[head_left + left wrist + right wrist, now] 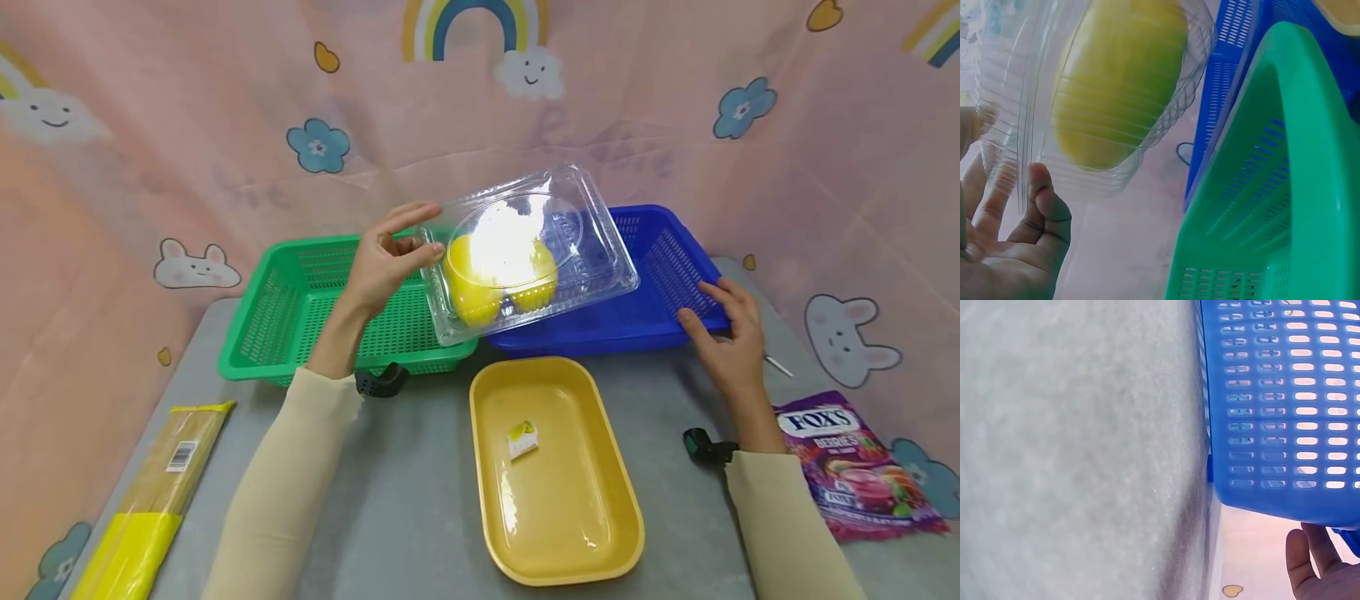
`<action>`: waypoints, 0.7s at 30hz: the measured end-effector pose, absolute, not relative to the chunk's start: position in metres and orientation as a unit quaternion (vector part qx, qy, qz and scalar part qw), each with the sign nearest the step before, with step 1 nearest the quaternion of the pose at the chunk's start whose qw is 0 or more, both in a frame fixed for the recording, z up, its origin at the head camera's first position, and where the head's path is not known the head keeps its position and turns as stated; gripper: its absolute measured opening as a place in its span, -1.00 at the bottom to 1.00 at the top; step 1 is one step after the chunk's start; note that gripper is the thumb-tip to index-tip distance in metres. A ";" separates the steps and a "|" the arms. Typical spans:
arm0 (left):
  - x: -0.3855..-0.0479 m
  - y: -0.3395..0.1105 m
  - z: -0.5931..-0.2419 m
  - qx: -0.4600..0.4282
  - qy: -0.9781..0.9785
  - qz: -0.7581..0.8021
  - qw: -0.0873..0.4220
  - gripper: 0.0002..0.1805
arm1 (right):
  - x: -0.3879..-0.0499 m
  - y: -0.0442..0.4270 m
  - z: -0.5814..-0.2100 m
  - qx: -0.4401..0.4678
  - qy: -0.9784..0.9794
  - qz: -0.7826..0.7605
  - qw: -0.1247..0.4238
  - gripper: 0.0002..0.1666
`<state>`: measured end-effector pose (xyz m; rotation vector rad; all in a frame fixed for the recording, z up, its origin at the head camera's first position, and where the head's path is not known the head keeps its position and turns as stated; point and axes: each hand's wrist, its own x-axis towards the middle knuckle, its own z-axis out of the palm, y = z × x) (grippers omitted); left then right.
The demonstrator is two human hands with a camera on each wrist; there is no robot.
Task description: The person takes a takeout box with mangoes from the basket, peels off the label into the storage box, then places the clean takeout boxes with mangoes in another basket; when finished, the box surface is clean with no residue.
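My left hand (pixel 382 262) pinches the near edge of a clear plastic clamshell box (pixel 600 250), thumb on one side and fingers on the other. Yellow oval fruits (pixel 474 292) lie inside it; one looks yellow-green (pixel 1122 81) up close in the left wrist view. Glare hides part of the lid. The box is tilted above the green basket (pixel 255 325) and the blue basket (pixel 667 267). At the blue basket's right end is my right hand (pixel 731 346), fingers spread and loosely bent at its rim. The right wrist view shows fingertips (pixel 1297 547) by that basket's edge.
A yellow tray (pixel 562 500) stands in front, with a small white-and-yellow torn piece (pixel 522 439) in it. A pack of noodle-like sticks (pixel 165 475) lies at left. A purple candy bag (pixel 855 467) is at right, near a thin metal rod (pixel 778 365).
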<state>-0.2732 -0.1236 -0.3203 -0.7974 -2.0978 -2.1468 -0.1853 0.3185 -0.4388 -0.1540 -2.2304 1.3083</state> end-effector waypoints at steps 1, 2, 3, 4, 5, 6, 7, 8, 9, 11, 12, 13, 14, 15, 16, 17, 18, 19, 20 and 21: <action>-0.275 -0.121 -0.321 -0.257 -0.678 -0.689 0.018 -0.45 | -0.185 0.318 -0.439 -0.057 -0.828 0.486 0.274 -0.38; -0.277 -0.119 -0.322 -0.258 -0.678 -0.688 0.017 -0.45 | -0.186 0.318 -0.439 -0.056 -0.827 0.486 0.276 -0.38; -0.278 -0.116 -0.322 -0.259 -0.678 -0.688 0.015 -0.44 | -0.186 0.318 -0.440 -0.056 -0.827 0.485 0.278 -0.38; -0.280 -0.113 -0.323 -0.260 -0.677 -0.689 0.013 -0.44 | -0.186 0.319 -0.440 -0.056 -0.827 0.484 0.279 -0.39; -0.281 -0.110 -0.324 -0.261 -0.677 -0.688 0.013 -0.44 | -0.186 0.319 -0.440 -0.056 -0.827 0.485 0.280 -0.39; -0.283 -0.107 -0.324 -0.262 -0.679 -0.686 0.013 -0.44 | -0.186 0.319 -0.440 -0.056 -0.826 0.485 0.281 -0.39; -0.284 -0.104 -0.325 -0.262 -0.680 -0.685 0.012 -0.44 | -0.186 0.319 -0.440 -0.057 -0.826 0.485 0.281 -0.39; -0.285 -0.101 -0.325 -0.261 -0.680 -0.685 0.010 -0.44 | -0.187 0.319 -0.440 -0.057 -0.826 0.485 0.281 -0.39; -0.286 -0.098 -0.325 -0.260 -0.681 -0.684 0.008 -0.45 | -0.187 0.319 -0.440 -0.059 -0.827 0.484 0.279 -0.39; -0.289 -0.092 -0.326 -0.260 -0.688 -0.677 0.008 -0.46 | -0.188 0.320 -0.440 -0.059 -0.826 0.486 0.279 -0.39; -0.290 -0.089 -0.326 -0.258 -0.691 -0.675 0.006 -0.46 | -0.188 0.320 -0.440 -0.058 -0.825 0.487 0.280 -0.39; -0.292 -0.086 -0.326 -0.255 -0.696 -0.672 0.004 -0.47 | -0.188 0.321 -0.441 -0.058 -0.825 0.487 0.280 -0.39; -0.293 -0.083 -0.326 -0.255 -0.701 -0.666 0.003 -0.47 | -0.188 0.321 -0.441 -0.057 -0.824 0.489 0.280 -0.39; -0.295 -0.080 -0.327 -0.254 -0.706 -0.661 0.001 -0.48 | -0.188 0.321 -0.441 -0.055 -0.823 0.491 0.281 -0.39; -0.297 -0.076 -0.327 -0.252 -0.712 -0.655 -0.001 -0.49 | -0.188 0.321 -0.441 -0.055 -0.822 0.493 0.281 -0.39; -0.298 -0.073 -0.328 -0.249 -0.716 -0.652 -0.005 -0.49 | -0.188 0.321 -0.441 -0.055 -0.821 0.495 0.280 -0.39; -0.301 -0.070 -0.329 -0.246 -0.722 -0.647 -0.009 -0.50 | -0.188 0.320 -0.441 -0.056 -0.821 0.495 0.278 -0.39; -0.303 -0.068 -0.330 -0.243 -0.726 -0.643 -0.013 -0.51 | -0.187 0.320 -0.441 -0.058 -0.821 0.497 0.275 -0.38; -0.305 -0.065 -0.331 -0.242 -0.730 -0.639 -0.017 -0.51 | -0.187 0.320 -0.440 -0.059 -0.820 0.499 0.273 -0.38; -0.307 -0.062 -0.332 -0.240 -0.733 -0.636 -0.021 -0.51 | -0.187 0.320 -0.440 -0.062 -0.821 0.499 0.271 -0.38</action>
